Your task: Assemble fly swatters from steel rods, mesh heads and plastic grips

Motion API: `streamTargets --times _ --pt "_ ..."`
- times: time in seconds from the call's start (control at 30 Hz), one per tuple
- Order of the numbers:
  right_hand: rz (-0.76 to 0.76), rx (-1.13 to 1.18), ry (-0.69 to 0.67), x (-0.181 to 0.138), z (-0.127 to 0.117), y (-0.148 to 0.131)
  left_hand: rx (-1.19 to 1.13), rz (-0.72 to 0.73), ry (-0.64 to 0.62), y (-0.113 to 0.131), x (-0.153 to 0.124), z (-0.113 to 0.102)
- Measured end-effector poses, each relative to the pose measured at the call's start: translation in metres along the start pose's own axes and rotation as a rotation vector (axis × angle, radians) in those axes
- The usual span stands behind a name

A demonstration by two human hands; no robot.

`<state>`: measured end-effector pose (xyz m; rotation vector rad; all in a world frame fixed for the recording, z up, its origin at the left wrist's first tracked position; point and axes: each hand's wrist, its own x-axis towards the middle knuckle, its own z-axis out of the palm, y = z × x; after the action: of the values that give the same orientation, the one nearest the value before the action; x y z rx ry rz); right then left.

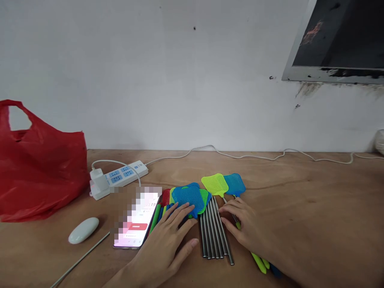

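Observation:
My left hand [172, 238] lies with its fingers stretched over a pile of plastic fly swatter heads; the topmost is a blue fly swatter head [189, 199]. A red one [166, 197] and a green one [204, 196] show at the pile's sides. Several metal rods [212, 236] lie side by side between my hands. My right hand [243, 222] has its thumb and fingers apart at the rods' right edge. Beneath it are fly swatters with a yellow head [215, 184] and a blue head [235, 184]; yellow handles [258, 263] stick out below. Coloured handles [155, 218] lie partly behind my left hand.
A lit phone [136, 224] lies left of my left hand. Farther left are a white power strip [120, 178] with a plugged charger, a white oval object [84, 231] and a red plastic bag [45, 168]. A white cable [252, 156] runs along the wall.

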<state>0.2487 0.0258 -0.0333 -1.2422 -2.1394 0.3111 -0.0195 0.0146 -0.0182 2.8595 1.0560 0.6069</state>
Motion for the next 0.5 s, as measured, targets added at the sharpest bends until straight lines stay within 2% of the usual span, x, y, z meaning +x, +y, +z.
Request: streamTargets --times 0.1,0.2,0.4,0.5 --pt "-0.003 -0.039 0.038 -0.001 0.001 0.003 -0.009 0.0 0.003 0.0 0.0 -0.001" --pt "0.075 -0.141 0.079 -0.002 0.0 0.011 -0.036 -0.001 0.009 0.002 0.0 -0.002" --pt "0.226 -0.282 -0.036 -0.004 0.0 0.024 -0.097 -0.017 -0.007 0.004 0.0 -0.005" --pt "0.251 -0.308 -0.038 -0.005 0.002 0.024 -0.114 -0.025 -0.022 0.005 -0.001 -0.006"
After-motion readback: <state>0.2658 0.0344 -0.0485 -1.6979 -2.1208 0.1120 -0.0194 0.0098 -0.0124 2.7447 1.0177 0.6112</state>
